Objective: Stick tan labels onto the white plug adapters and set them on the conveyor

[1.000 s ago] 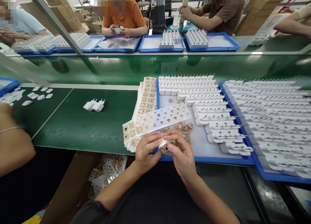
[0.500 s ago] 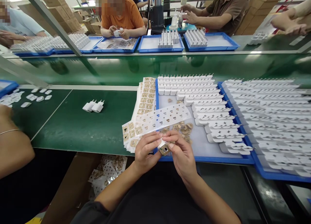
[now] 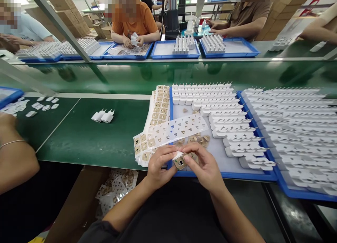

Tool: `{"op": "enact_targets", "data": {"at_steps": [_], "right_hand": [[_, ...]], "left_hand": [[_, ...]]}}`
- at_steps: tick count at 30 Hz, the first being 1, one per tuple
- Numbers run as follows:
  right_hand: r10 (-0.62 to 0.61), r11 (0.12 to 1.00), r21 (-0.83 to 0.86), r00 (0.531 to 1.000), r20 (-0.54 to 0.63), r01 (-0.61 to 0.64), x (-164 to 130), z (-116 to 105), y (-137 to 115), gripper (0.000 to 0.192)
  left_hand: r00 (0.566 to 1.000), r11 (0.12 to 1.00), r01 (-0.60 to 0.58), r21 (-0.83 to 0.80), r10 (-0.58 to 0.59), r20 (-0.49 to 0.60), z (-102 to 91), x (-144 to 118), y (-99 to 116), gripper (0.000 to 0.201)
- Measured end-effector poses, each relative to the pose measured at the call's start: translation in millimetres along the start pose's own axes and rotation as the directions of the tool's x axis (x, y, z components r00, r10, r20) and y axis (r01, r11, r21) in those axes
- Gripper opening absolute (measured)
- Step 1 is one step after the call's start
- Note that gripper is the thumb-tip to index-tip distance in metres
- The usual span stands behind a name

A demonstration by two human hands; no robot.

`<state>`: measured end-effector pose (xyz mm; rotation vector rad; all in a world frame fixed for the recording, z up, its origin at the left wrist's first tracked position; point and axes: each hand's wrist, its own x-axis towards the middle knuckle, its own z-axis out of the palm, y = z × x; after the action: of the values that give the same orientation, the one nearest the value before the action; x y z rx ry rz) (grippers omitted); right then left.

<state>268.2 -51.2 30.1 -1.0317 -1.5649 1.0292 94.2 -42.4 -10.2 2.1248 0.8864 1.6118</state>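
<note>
Between my hands is a white charger plug [image 3: 179, 161], its port end with a tan-brown face turned toward me. My left hand [image 3: 161, 165] grips it from the left, fingers over the top and thumb below. With the thumb on the port face and fingertips on the top edge, my right hand [image 3: 204, 164] holds its other side. Just beyond, tan sticker pieces [image 3: 201, 140] lie in a blue-rimmed tray [image 3: 218, 155]. A sticker sheet [image 3: 176, 128] with cut-out shapes lies across the tray's left edge, over a stack of sheets [image 3: 158, 109].
Rows of white chargers [image 3: 229, 120] stand in the tray, and more fill a second tray [image 3: 295, 137] on the right. Two chargers [image 3: 103, 116] sit on the green bench. A box [image 3: 116, 186] of discarded sheets is below. Co-workers sit opposite; another person's arm [image 3: 17, 151] is at left.
My right hand has opened its grip slightly and shifted a little right, its thumb now over the port face. The charger has turned slightly, showing more of that face.
</note>
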Motion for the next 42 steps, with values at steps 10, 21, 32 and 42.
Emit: {"op": "enact_targets", "data": {"at_steps": [10,21,32,42], "right_hand": [[-0.398,0.896,-0.197,0.917,0.036,0.397,-12.9,-15.7,7.3,0.018],[-0.181,0.575,-0.818,0.974,-0.137,-0.008,3.1,-71.6,66.5,0.033],[-0.283,0.499,-0.867,0.948,-0.145,0.016,10.1,-61.5,66.8,0.032],[-0.308,0.590,-0.736,0.935,0.175,0.332,40.9,-1.9,37.8,0.021]], "left_hand": [[0.895,0.895,0.445,-0.017,-0.444,0.041,-15.0,-6.3,-8.8,0.036],[0.829,0.678,0.554,0.484,-0.504,-0.242,-134.1,33.2,-123.7,0.032],[0.861,0.489,0.381,0.785,-0.498,-0.107,-199.9,30.5,-173.3,0.035],[0.860,0.540,0.259,0.801,-0.507,0.063,-208.1,36.2,-157.0,0.049]]}}
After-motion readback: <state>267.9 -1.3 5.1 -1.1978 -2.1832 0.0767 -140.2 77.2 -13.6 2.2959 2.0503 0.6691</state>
